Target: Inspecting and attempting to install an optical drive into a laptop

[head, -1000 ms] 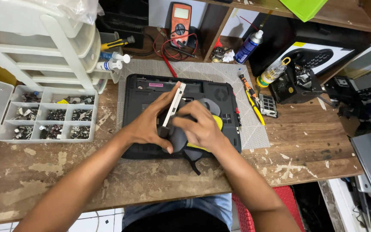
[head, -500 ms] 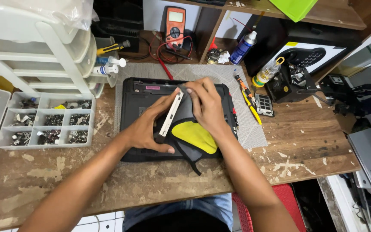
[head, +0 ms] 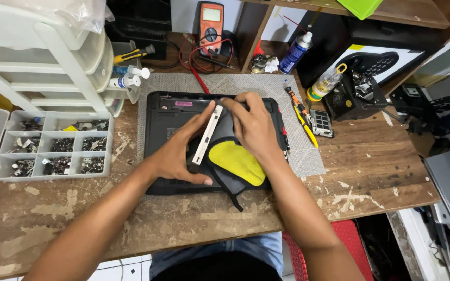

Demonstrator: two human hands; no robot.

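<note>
Holding a long white strip (head: 208, 134) up on its edge, the left hand (head: 178, 153) pinches it between thumb and fingers over the black laptop (head: 157, 119) on the wooden table (head: 183, 218). The right hand (head: 251, 127) presses a grey and yellow cloth (head: 235, 161) against the strip's top end.

Worn wooden desk (head: 381, 177) w/ flaking pale patches. Far left: clear plastic compartment box (head: 53, 144) full of small screws & metal bits, just beside a white plastic drawer unit (head: 42, 57). Behind, against back wall: orange multimeter (head: 210, 26) w/ red & black leads. Right of it: blue spray can (head: 295, 53), small clear bottle w/ yellow cap (head: 325, 83). Yellow-handled screwdriver (head: 305, 120) lies on grey mesh mat (head: 303, 156). Black device (head: 352, 96) near right.
</note>
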